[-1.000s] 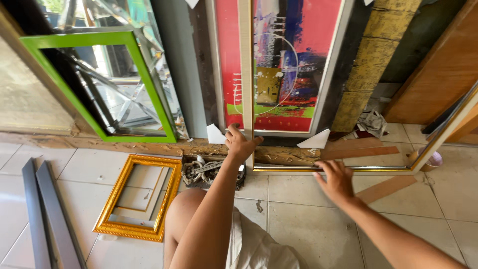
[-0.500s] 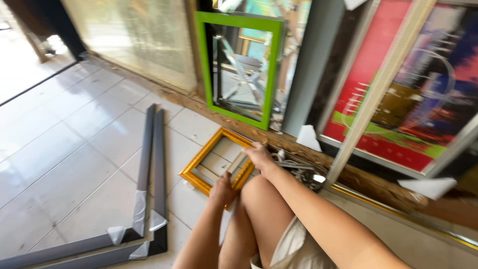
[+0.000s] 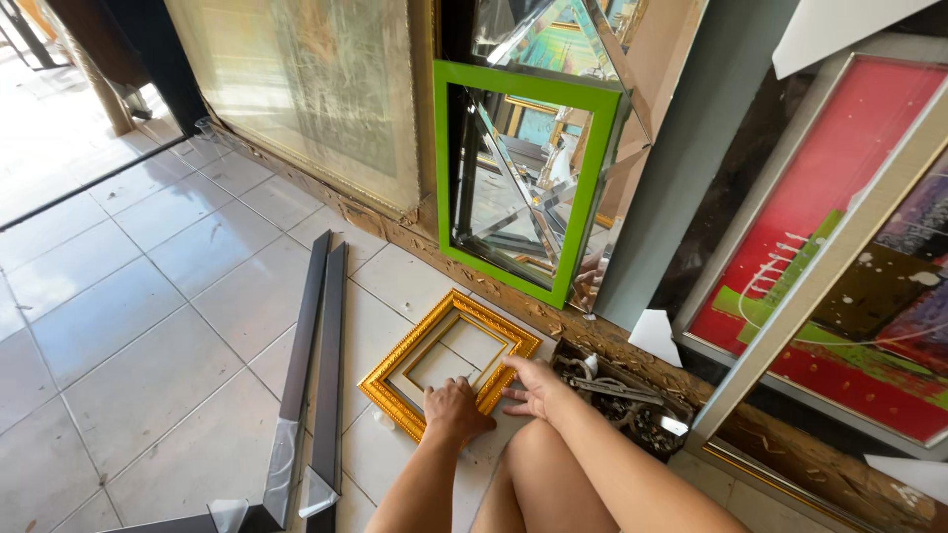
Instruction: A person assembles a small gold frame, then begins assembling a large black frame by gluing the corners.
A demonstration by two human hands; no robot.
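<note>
The small gold picture frame lies flat on the tiled floor. Its near corner is covered by the left hand, fingers curled loosely; its right rail is touched by the right hand, fingers spread. If lifted carelessly, the frame could be knocked against the tray of metal tools just right of it, or the green-framed mirror behind it.

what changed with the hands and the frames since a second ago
Both hands left the tall silver frame strip and moved left to the small gold frame: left hand and right hand now rest on its near corner. The gold frame still lies flat on the floor tiles.
</note>
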